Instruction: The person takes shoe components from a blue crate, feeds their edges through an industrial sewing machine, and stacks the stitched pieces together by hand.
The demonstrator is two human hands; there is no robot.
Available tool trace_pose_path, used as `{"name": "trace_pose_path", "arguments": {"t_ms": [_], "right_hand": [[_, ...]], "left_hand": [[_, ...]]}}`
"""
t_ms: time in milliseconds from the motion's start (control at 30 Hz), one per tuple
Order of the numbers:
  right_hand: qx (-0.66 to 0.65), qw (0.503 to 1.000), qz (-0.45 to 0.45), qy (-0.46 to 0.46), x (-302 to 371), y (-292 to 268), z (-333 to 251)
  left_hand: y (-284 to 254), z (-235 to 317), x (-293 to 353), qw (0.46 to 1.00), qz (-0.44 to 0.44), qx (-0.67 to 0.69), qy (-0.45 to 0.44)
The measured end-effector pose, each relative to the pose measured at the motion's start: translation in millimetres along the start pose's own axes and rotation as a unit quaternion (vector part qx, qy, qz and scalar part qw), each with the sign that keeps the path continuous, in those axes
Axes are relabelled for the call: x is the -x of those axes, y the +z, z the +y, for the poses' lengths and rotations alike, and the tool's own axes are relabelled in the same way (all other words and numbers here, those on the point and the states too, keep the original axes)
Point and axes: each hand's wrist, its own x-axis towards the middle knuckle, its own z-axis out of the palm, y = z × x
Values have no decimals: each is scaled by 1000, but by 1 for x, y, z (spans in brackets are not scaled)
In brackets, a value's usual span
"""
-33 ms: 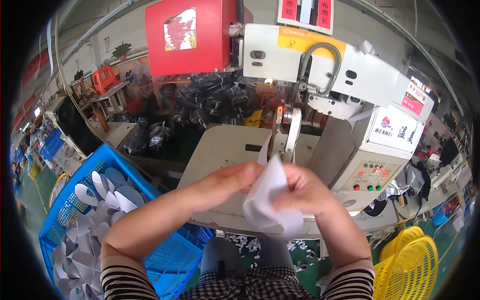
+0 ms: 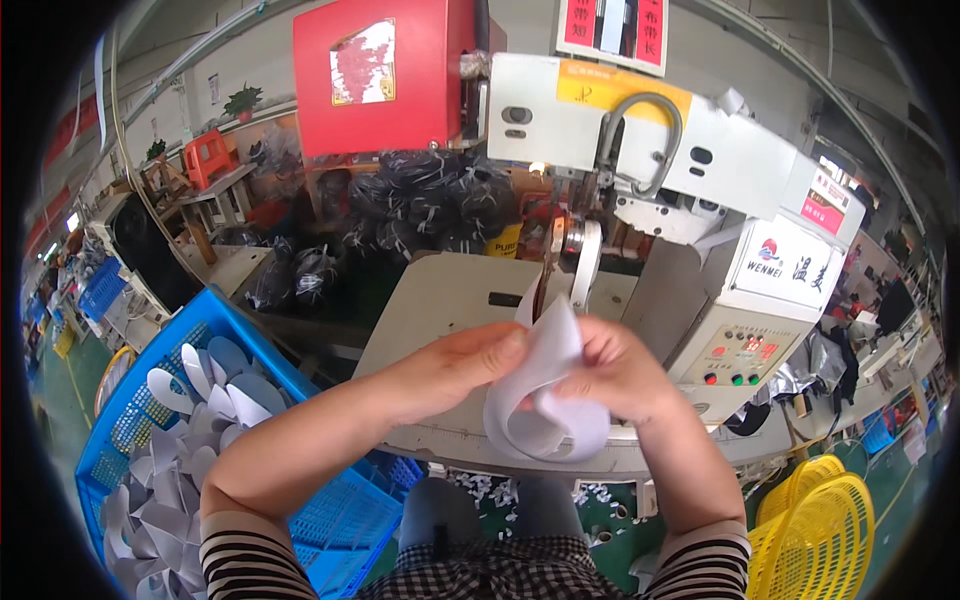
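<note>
At six o'clock, nearest, a black-and-white checked cloth point(image 2: 490, 572) covers the lap, with jean-clad legs point(image 2: 438, 515) beyond it. At eight o'clock a blue basket point(image 2: 205, 305) holds a heap of pale, curved pieces point(image 2: 170, 490); at four o'clock stands yellow basketwork point(image 2: 825, 535).

Just below the clock's centre, in front of the machine, is a white sheet piece point(image 2: 545, 410), curled into a loop with its point upward. The right hand point(image 2: 618, 375) grips its right side, thumb inside the curl. The left hand point(image 2: 460, 365), thumb and fingers close together, meets its upper left edge; whether it pinches, I cannot tell.

Behind the hands spreads a pale tabletop point(image 2: 430, 290). A white machine point(image 2: 735, 165) reaches from twelve to three o'clock, its button panel point(image 2: 740, 350) at three. A red box point(image 2: 375, 80) sits at eleven, with dark plastic bags point(image 2: 425, 195) under and behind it. Farther off, at ten, are an orange-red stool point(image 2: 207, 160) and a potted plant point(image 2: 243, 100).
</note>
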Motion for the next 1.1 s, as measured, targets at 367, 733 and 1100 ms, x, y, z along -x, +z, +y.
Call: {"name": "trace_pose_path", "arguments": {"t_ms": [367,733,1100], "right_hand": [[-19,952,300,-61,-27,-75,-10],[-87,946,302,-73,-45,-107,5],[-191,948,227,-117,-37,-105,34]], "left_hand": [[-35,22,-87,980,151,96,87],[-51,7,-118,971,124,192,69],[-56,-18,-116,968,53,245,32]]}}
